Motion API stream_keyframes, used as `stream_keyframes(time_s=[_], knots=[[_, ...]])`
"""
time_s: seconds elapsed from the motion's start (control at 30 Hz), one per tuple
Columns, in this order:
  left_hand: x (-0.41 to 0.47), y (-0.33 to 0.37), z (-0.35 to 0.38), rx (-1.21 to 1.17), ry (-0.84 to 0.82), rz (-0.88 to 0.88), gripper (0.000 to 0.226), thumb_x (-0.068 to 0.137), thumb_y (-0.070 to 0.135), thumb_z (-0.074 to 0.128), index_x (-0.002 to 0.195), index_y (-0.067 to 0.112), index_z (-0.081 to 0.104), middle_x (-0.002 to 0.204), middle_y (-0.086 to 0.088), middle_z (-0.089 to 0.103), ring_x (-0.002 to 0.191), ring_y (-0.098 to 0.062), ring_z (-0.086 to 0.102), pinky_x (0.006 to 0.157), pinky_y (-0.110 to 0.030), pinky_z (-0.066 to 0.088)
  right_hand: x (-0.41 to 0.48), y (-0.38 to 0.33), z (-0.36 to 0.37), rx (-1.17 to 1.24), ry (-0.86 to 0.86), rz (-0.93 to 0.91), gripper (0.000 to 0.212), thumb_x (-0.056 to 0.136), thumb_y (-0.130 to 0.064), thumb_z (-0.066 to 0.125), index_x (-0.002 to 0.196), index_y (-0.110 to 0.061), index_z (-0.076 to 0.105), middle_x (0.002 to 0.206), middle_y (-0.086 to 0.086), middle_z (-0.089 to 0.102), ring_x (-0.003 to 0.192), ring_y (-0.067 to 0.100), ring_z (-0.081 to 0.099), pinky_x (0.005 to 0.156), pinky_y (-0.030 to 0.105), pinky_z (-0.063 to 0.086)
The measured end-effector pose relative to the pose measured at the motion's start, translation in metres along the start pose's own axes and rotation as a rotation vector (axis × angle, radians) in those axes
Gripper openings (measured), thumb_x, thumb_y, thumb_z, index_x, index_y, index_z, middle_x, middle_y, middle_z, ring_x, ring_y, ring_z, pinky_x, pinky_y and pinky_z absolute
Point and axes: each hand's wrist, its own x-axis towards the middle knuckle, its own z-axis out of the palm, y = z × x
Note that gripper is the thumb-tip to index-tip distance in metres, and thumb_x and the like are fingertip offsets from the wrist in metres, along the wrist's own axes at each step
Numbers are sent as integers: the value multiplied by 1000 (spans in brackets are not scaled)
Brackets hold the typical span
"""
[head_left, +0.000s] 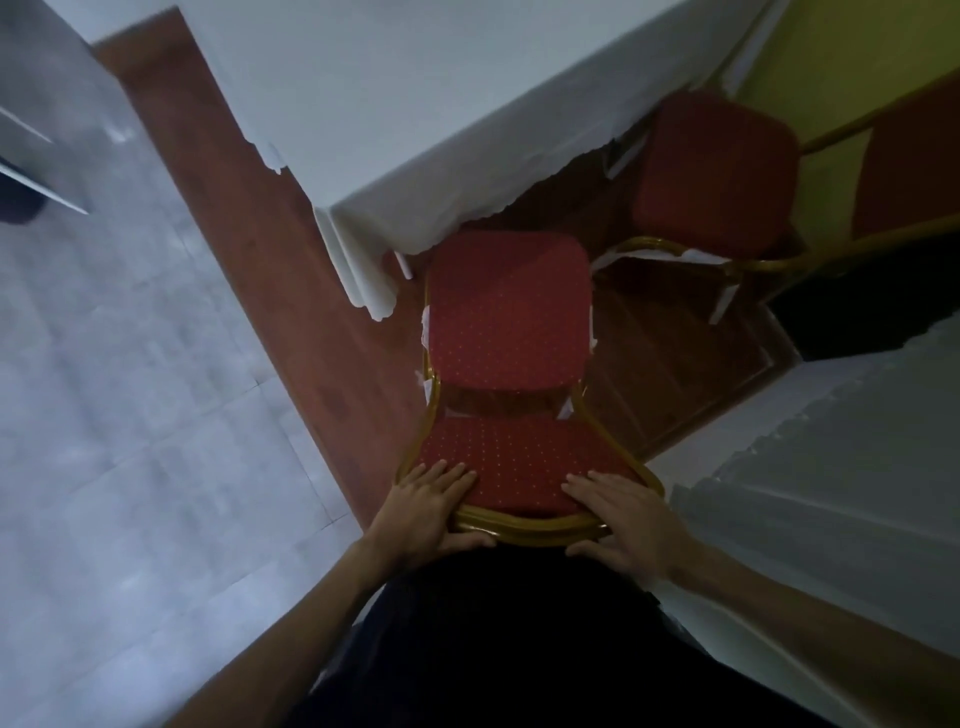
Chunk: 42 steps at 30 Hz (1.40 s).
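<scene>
A red dotted banquet chair (509, 317) with a gold metal frame stands right in front of me, its seat facing a table draped in a white cloth (415, 104). My left hand (431, 506) grips the left end of the chair's backrest top, fingers over the front padding and thumb behind the gold rail. My right hand (623, 519) grips the right end of the same backrest in the same way. The front of the seat reaches just under the cloth's hanging edge.
A second red chair (717, 171) stands to the right, beside the table. Reddish-brown flooring (249, 218) runs under the table and chairs, with grey tiles (130, 389) to the left. Another white cloth (831, 493) lies at the right, and a yellow wall (831, 62) at the far right.
</scene>
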Motion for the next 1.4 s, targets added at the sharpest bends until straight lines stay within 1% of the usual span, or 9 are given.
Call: stream_keyframes(time_s=[0.1, 0.17, 0.33, 0.57, 0.7, 0.93, 1.13, 1.27, 1.4], knots=[[-5, 5, 6, -7, 33, -26, 102, 77, 92, 35, 144, 16, 49, 146, -7, 50, 133, -31, 48, 112, -54, 33, 0, 3, -3, -50, 31, -61, 80, 89, -77, 45, 140, -16, 54, 140, 4, 58, 125, 28, 58, 101, 49, 50], [-6, 6, 7, -15, 34, -42, 103, 77, 92, 34, 145, 15, 47, 147, -8, 49, 135, -31, 46, 113, -54, 31, 2, 4, -7, -84, 63, -113, 79, 89, -77, 45, 133, -14, 61, 132, 5, 64, 117, 27, 64, 97, 44, 53], [3, 6, -5, 18, 101, -34, 104, 79, 91, 27, 142, 12, 50, 143, -9, 53, 131, -31, 51, 109, -51, 36, 15, 11, -18, -137, 145, -174, 75, 88, -74, 51, 125, -10, 67, 125, 7, 68, 109, 26, 67, 94, 39, 54], [31, 29, -19, -13, 96, -139, 111, 73, 97, 15, 147, 17, 42, 151, -5, 45, 138, -28, 40, 115, -48, 29, 20, 39, -43, -193, 157, -74, 76, 91, -74, 45, 130, -11, 64, 128, 8, 67, 115, 27, 65, 95, 44, 53], [45, 56, -21, -46, 117, -186, 107, 75, 94, 17, 146, 17, 41, 150, -5, 44, 138, -28, 40, 114, -49, 28, 14, 62, -61, -232, 148, -48, 78, 92, -74, 40, 132, -11, 62, 129, 9, 66, 117, 28, 63, 97, 48, 51], [70, 81, -14, -69, 139, -266, 111, 73, 95, 13, 148, 17, 37, 153, -5, 41, 141, -27, 36, 115, -49, 26, 20, 100, -85, -281, 121, -129, 77, 92, -74, 39, 128, -10, 64, 126, 8, 67, 114, 28, 65, 95, 45, 52], [101, 115, -13, -144, 142, -334, 113, 72, 97, 13, 151, 20, 32, 156, -2, 36, 143, -26, 32, 118, -49, 23, 30, 154, -112, -195, 81, -217, 78, 88, -75, 51, 131, -11, 62, 130, 7, 65, 120, 25, 61, 103, 41, 47], [123, 146, -4, -185, 146, -402, 111, 72, 97, 20, 153, 22, 30, 158, 1, 32, 145, -23, 28, 119, -46, 17, 30, 194, -125, -136, 62, -311, 79, 85, -75, 57, 130, -11, 64, 132, 6, 64, 120, 24, 61, 100, 42, 50], [138, 179, 3, -218, 204, -443, 114, 70, 98, 19, 151, 20, 35, 156, -1, 36, 144, -25, 33, 118, -47, 21, 22, 224, -135, -130, 47, -365, 77, 84, -75, 58, 129, -13, 65, 132, 5, 64, 121, 24, 61, 99, 43, 51]])
